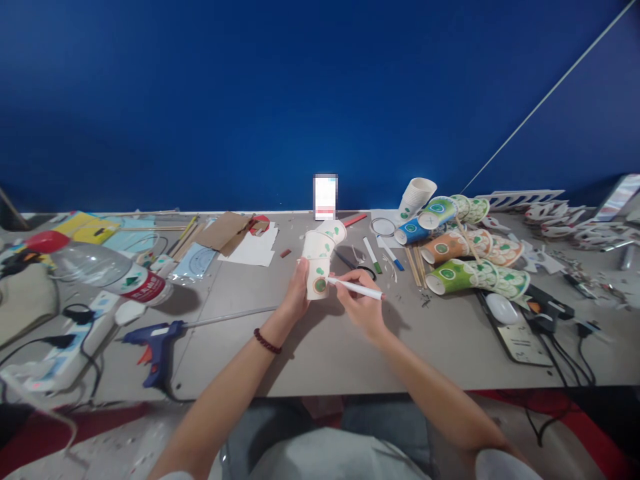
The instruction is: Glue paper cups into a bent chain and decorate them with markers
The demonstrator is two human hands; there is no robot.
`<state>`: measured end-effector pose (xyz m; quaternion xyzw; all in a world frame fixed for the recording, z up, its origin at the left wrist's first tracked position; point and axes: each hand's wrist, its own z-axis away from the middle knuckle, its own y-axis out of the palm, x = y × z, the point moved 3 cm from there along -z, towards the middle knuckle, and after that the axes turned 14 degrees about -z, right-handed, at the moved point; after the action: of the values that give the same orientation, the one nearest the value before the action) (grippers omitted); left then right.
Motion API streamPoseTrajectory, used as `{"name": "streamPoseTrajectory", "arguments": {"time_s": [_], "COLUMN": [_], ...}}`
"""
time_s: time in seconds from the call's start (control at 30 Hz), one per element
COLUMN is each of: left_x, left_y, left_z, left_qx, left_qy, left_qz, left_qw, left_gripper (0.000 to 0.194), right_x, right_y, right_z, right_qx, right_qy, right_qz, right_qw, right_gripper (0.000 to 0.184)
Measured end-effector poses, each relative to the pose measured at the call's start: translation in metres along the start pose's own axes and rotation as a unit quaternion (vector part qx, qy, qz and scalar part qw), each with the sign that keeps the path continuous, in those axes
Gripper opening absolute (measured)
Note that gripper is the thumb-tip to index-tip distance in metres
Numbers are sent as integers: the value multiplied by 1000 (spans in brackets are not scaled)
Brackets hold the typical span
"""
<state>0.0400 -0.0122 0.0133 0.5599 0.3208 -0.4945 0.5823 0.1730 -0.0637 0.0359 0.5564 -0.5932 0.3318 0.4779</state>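
Observation:
Pale paper cups (317,248) with green leaf prints are joined end to end into a bent column, the top one leaning right. My left hand (298,293) is closed around the left side of the lower cup. In my right hand (364,308) is a white marker pen (363,289) with a red end, held in a writing grip. Its tip points at the lower cup near a round green and brown print; I cannot tell whether it touches. Just right of the cups lie a green-capped marker (372,255) and a blue-capped marker (392,253).
Coloured cup columns (457,248) lie at the right, beside a stack of white cups (416,197). A blue glue gun (159,347), a power strip (83,353) and a large bottle (107,270) occupy the left. A lit phone (325,195) stands at the back.

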Motion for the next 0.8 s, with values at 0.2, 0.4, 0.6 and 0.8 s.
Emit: {"name": "streamPoseTrajectory", "arguments": {"time_s": [0.2,0.4,0.6,0.8], "left_x": [-2,0,-1,0], "left_y": [1,1,0,-1], "left_z": [1,0,0,-1], "left_qx": [8,4,-2,2], "left_qy": [8,4,-3,-5], "left_qz": [-11,-2,3,5], "left_qw": [1000,1000,1000,1000], "left_gripper": [61,62,62,62], "right_x": [3,3,2,1], "right_y": [1,1,0,0], "right_z": [-1,0,0,0], "right_qx": [-1,2,2,4], "right_qy": [1,6,4,4], "right_qz": [-7,-9,-12,-18], "right_qw": [1000,1000,1000,1000], "right_gripper": [11,10,9,10]}}
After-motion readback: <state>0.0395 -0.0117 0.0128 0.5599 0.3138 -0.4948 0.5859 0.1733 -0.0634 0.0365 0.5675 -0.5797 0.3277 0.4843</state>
